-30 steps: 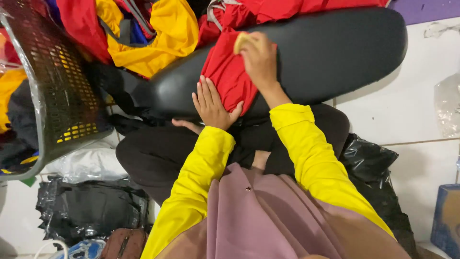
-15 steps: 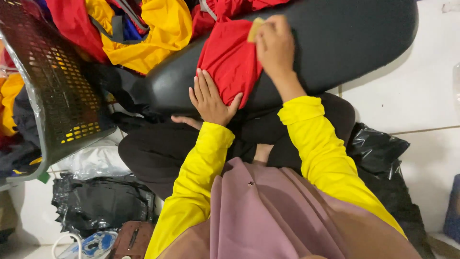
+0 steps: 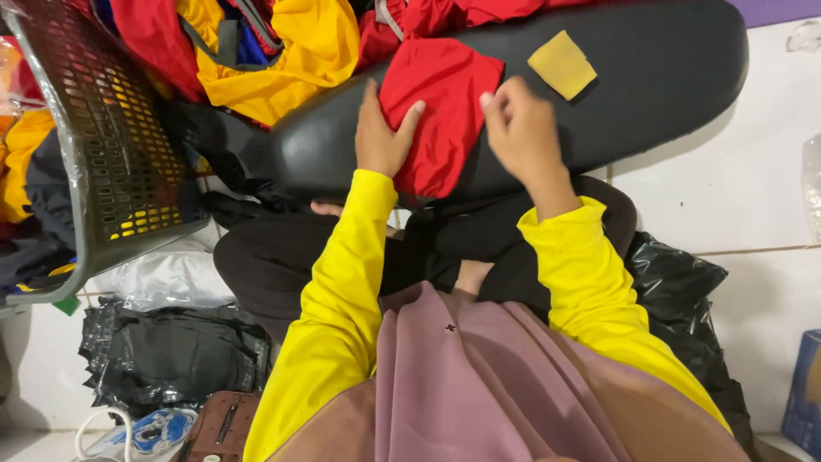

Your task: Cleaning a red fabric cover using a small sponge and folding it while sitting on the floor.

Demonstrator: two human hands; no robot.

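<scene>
Flat, both hands press red cloth, apparently on black board.

At upper centre we see smooth red cloth on a matt, grained black padded board; at upper left, a perforated plastic basket.

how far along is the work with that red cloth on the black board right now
Looks done: the yellow patch lies loose on the black padded board, and no hand touches it. In hand: the left hand presses flat on the red cloth while the right hand pinches its edge. Left: a pile of red and yellow garments waits beyond the board.
</scene>
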